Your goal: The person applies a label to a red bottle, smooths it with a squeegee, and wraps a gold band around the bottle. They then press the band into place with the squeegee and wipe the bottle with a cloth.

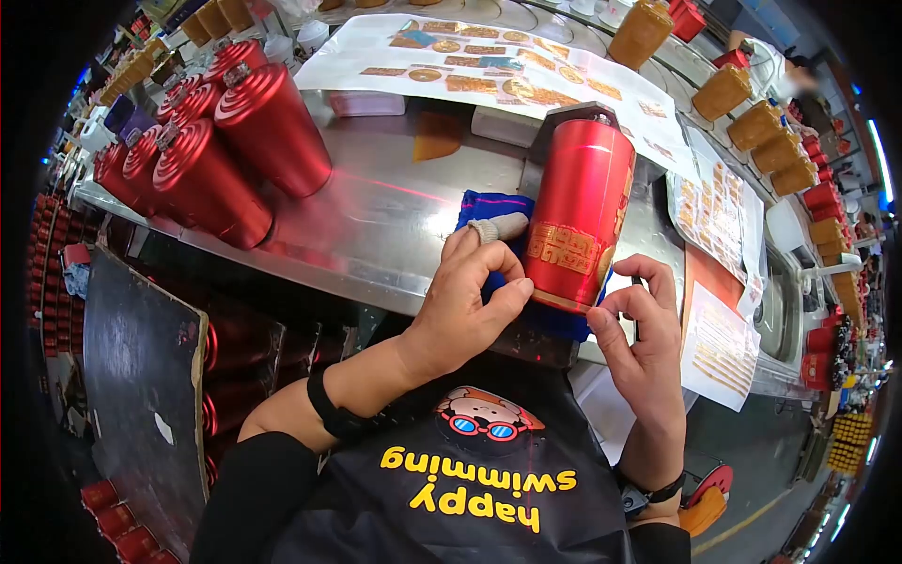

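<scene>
A red metallic canister [584, 197] lies on its side in front of me, its near end towards me. Gold ornamental decals [566, 249] show on its side. A thin gold strip [564, 303] runs along the rim of the near end. My left hand [465, 305] is pinched at the strip's left end, against the rim; a pale finger cot covers one finger. At the strip's right end, my right hand [644, 329] is closed, thumb and index finger together. Blue cloth [493, 207] shows beneath the canister, over a dark support [564, 115].
Several red canisters [272, 127] stand on the metal table [376, 202] at left. Decal sheets [479, 66] lie behind, and a sheet of gold strips [723, 352] lies at right. A dark board [141, 376] stands at lower left. Another person [808, 94] is at far right.
</scene>
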Available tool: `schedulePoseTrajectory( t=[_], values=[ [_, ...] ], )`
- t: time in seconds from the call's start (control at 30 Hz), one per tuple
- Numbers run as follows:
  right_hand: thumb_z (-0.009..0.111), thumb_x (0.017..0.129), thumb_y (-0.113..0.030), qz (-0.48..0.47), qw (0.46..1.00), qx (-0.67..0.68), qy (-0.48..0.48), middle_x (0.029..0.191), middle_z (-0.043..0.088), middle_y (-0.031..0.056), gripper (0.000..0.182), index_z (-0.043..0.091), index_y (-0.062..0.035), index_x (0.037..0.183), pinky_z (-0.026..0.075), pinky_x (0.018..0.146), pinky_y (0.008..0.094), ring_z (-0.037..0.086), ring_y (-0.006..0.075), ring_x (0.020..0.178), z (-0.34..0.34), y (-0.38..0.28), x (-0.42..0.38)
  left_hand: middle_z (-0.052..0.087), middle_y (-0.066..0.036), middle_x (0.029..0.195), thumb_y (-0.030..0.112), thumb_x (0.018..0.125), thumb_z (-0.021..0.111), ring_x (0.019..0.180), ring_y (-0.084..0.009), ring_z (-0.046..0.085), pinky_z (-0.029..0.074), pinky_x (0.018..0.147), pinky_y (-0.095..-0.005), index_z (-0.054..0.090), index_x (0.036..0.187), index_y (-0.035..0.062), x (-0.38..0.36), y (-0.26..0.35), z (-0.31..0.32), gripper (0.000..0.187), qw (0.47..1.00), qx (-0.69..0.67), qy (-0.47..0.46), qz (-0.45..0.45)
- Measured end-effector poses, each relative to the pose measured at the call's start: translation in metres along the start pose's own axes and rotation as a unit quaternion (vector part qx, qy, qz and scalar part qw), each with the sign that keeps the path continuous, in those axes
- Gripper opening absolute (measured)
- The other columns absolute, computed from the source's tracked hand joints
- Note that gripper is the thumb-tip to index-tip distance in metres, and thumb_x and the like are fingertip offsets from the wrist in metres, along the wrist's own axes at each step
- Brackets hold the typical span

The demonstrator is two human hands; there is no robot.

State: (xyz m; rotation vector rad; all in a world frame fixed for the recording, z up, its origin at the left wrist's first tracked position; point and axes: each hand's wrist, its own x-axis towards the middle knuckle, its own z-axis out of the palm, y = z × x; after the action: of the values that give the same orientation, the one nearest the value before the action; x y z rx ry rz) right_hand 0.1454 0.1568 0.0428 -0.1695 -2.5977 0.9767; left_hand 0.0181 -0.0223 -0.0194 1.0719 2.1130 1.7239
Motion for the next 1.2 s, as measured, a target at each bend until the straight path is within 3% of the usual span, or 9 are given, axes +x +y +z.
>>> schedulePoseTrajectory(
  t=[0.1, 0.4, 0.7, 0.8, 0.9, 1.2],
  values=[
    [0.072, 0.085, -0.008, 0.003, 1.0, 0.0, 0.0, 0.116, 0.055, 0.0191, 0.012, 0.062, -0.0024, 0.083, 0.042, 0.091, 0.04, 0.052, 0.0334, 0.11, 0.0, -0.001, 0.0, 0.055, -0.024, 0.132, 0.018, 0.088, 0.067, 0.124, -0.0367, 0.045, 0.031, 0.109, -0.045, 0.06, 0.092, 0.0048, 0.0, -0.001, -0.001, 0.015, 1.0, 0.009, 0.001, -0.001],
    [0.073, 0.085, -0.008, 0.011, 1.0, 0.0, -0.007, 0.117, 0.055, 0.0189, 0.012, 0.062, -0.0026, 0.083, 0.042, 0.092, 0.0397, 0.053, 0.0327, 0.11, -0.002, -0.003, -0.001, 0.058, -0.01, 0.097, 0.02, 0.089, 0.067, 0.1, -0.0305, 0.048, 0.035, 0.101, -0.0434, 0.057, 0.093, 0.0054, -0.001, -0.005, -0.001, 0.018, 1.0, 0.005, 0.011, 0.014],
    [0.073, 0.085, -0.009, 0.011, 1.0, 0.025, 0.0, 0.115, 0.055, 0.0181, 0.014, 0.062, -0.0019, 0.081, 0.043, 0.09, 0.0394, 0.054, 0.0307, 0.107, -0.003, -0.005, -0.001, 0.058, -0.009, 0.096, 0.02, 0.089, 0.068, 0.101, -0.0302, 0.049, 0.035, 0.1, -0.0432, 0.056, 0.094, 0.0051, -0.001, -0.005, -0.003, 0.019, 1.0, -0.008, 0.0, 0.014],
    [0.073, 0.085, -0.009, 0.012, 1.0, 0.019, -0.006, 0.116, 0.055, 0.0182, 0.014, 0.062, -0.0016, 0.081, 0.043, 0.089, 0.0385, 0.054, 0.0299, 0.107, -0.005, -0.008, 0.0, 0.053, -0.009, 0.092, 0.02, 0.09, 0.065, 0.094, -0.0246, 0.049, 0.037, 0.092, -0.0359, 0.056, 0.092, 0.004, 0.0, -0.004, -0.002, 0.019, 0.999, 0.005, 0.009, 0.034],
    [0.072, 0.085, -0.008, -0.001, 1.0, 0.014, -0.007, 0.116, 0.055, 0.0184, 0.014, 0.062, -0.0016, 0.08, 0.043, 0.09, 0.038, 0.054, 0.0298, 0.108, -0.006, -0.005, -0.001, 0.057, -0.01, 0.096, 0.021, 0.09, 0.067, 0.103, -0.0307, 0.049, 0.035, 0.099, -0.0419, 0.056, 0.094, 0.0047, -0.001, -0.003, -0.003, 0.02, 1.0, 0.0, -0.003, 0.015],
    [0.072, 0.085, -0.009, 0.011, 1.0, 0.027, -0.01, 0.113, 0.055, 0.0192, 0.013, 0.062, -0.0013, 0.08, 0.043, 0.09, 0.0379, 0.054, 0.0299, 0.109, -0.01, -0.008, -0.002, 0.055, -0.012, 0.097, 0.021, 0.089, 0.069, 0.103, -0.0306, 0.048, 0.037, 0.097, -0.0417, 0.056, 0.093, 0.0051, 0.001, 0.0, 0.002, 0.021, 1.0, 0.016, 0.01, 0.005]
  ],
)
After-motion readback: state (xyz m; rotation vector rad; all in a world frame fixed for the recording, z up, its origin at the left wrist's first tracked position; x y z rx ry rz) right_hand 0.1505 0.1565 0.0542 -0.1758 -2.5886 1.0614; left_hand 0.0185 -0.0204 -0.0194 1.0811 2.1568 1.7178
